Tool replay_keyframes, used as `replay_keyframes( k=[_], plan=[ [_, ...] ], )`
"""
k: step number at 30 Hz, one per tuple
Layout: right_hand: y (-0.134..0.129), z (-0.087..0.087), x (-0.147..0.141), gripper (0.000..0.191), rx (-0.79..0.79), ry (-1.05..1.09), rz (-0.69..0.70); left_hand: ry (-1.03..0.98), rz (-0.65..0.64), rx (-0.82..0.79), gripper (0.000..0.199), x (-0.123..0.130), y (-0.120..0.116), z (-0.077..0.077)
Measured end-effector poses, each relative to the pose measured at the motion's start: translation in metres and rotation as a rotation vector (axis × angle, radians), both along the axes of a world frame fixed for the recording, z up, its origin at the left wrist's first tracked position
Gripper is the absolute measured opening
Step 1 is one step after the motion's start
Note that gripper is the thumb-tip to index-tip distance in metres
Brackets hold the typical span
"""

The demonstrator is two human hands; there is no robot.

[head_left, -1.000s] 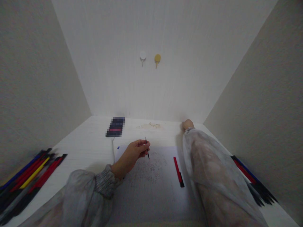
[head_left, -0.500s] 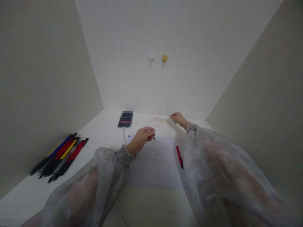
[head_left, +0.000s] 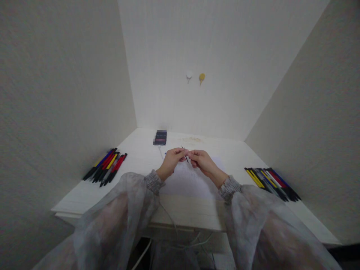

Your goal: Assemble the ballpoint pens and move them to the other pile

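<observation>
My left hand [head_left: 171, 160] is closed in a pinch on a thin dark stick [head_left: 187, 159], whose lower end pokes out below the fingertips. Against it, fingertip to fingertip, is my right hand [head_left: 205, 163], also pinched; what its fingers grip is too small to make out. Both hands are over a white sheet of paper [head_left: 185, 185] with faint marks on it. Loose grey translucent sleeves cover both forearms.
Several coloured pens [head_left: 105, 167] lie in a bunch at the left, and more pens [head_left: 271, 183] at the right. A blurred dark device [head_left: 160, 138] with a cable stands behind. Brown crumbs [head_left: 194, 139] dot the desk's back. Two hooks [head_left: 201, 77] hang on the wall.
My right hand has come from the back of the desk, by the crumbs, to meet my left hand. The view has shifted, bringing the right-hand pens and the desk's front edge into sight.
</observation>
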State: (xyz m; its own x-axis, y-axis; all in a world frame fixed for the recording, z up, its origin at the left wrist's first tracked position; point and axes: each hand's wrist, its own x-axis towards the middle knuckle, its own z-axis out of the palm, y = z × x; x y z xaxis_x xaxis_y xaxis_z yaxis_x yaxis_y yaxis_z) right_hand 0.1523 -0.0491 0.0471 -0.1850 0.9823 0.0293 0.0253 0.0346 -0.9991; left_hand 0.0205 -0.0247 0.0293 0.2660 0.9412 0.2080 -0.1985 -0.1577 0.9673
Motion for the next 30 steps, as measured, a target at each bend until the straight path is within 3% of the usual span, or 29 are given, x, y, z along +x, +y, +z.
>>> replay_keyframes(
  k=[4, 9, 16, 22, 30],
  plan=[
    [-0.004, -0.011, -0.008, 0.031, -0.045, 0.001, 0.038, 0.027, 0.070, 0.023, 0.025, -0.006, 0.001, -0.008],
    [-0.005, -0.022, -0.007, 0.023, -0.025, -0.039, 0.029, 0.029, 0.014, 0.016, 0.023, -0.002, 0.002, -0.011],
    [-0.006, -0.037, 0.003, 0.017, -0.002, -0.078, -0.054, -0.202, 0.116, -0.135, 0.025, -0.014, 0.020, -0.015],
    [-0.008, -0.046, -0.004, 0.016, 0.082, -0.239, -0.035, -0.285, 0.022, -0.274, 0.024, -0.023, 0.031, -0.029],
    [-0.009, -0.049, -0.003, 0.019, 0.119, -0.332, -0.031, -0.291, -0.033, -0.293, 0.021, -0.022, 0.030, -0.029]
  ],
)
